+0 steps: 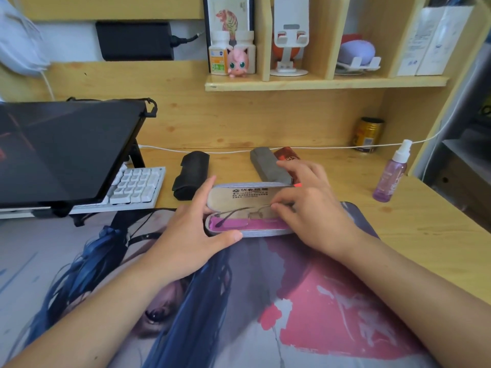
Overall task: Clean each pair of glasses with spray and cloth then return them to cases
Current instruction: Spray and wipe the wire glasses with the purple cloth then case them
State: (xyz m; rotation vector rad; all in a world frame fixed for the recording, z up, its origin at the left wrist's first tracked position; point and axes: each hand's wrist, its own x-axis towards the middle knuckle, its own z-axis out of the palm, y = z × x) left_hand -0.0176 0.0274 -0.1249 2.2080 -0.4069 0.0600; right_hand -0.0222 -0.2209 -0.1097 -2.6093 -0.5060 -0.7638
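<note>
On my wooden desk, an open glasses case lies on the printed mat. My left hand clasps its end; my right hand pinches the glasses inside.

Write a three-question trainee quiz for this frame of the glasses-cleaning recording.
1. True or false: the open case holds glasses.
2. Which hand steadies the case's end: left hand or right hand?
3. Where does the spray bottle stand? A) shelf B) desk, right of the case C) on the keyboard

Key: 1 true. 2 left hand. 3 B.
</note>
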